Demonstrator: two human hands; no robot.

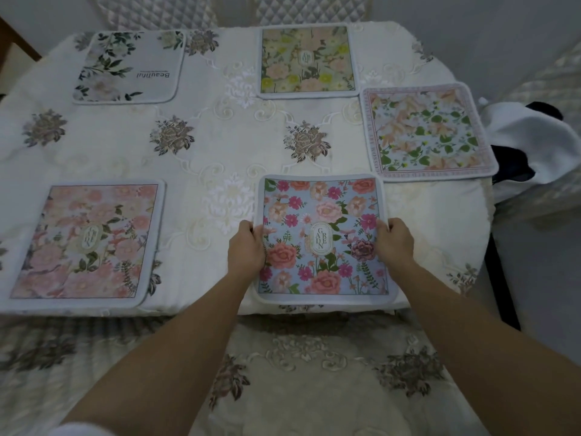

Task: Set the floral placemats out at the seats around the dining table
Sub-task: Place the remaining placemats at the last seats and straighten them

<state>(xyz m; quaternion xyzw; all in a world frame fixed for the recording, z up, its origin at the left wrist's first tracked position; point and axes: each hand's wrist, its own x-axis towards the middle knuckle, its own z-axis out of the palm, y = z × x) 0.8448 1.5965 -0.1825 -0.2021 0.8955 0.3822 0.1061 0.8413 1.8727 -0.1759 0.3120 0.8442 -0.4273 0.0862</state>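
Both forearms reach in from the bottom edge. Left hand (248,247) grips the blue mat (323,237) by its left edge, right hand (394,243) by its right edge; mat sits at the near edge of the table (220,146), right of centre. 5 mats total: blue mat, pink mat (88,243) near-left, white mat (129,66) far-left, yellow mat (308,59) far-centre, peach mat (427,132) at right. 2 quilted chairs (308,9) behind the far side. Black-and-white cloth (528,146) just off the right edge.
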